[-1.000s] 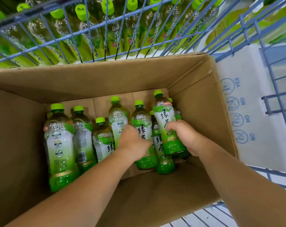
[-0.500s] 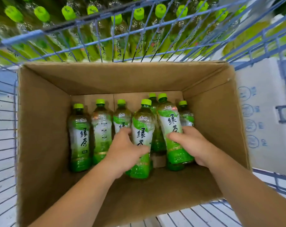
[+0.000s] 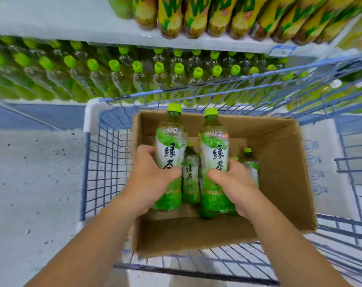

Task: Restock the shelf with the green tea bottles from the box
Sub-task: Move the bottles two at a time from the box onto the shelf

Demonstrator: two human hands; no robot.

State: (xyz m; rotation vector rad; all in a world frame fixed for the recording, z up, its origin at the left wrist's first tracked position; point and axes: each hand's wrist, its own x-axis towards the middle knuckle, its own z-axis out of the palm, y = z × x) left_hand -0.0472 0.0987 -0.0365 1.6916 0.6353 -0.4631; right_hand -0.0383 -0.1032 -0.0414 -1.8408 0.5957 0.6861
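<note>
Two bare forearms reached forward over the near rim of a blue wire cart (image 3: 105,162). The left hand (image 3: 149,181) was clamped around one green tea bottle (image 3: 170,154); the right hand (image 3: 234,185) was clamped around a second green tea bottle (image 3: 214,156). Both bottles stood upright, caps level with the far rim of the open cardboard box (image 3: 283,162) inside the cart. Further bottles (image 3: 190,175) stood deeper in the box, between and beside the held pair. Beyond the cart, a shelf (image 3: 51,17) carried rows of green-capped bottles (image 3: 114,79) beneath it, with yellow-labelled bottles (image 3: 196,17) standing on top.
</note>
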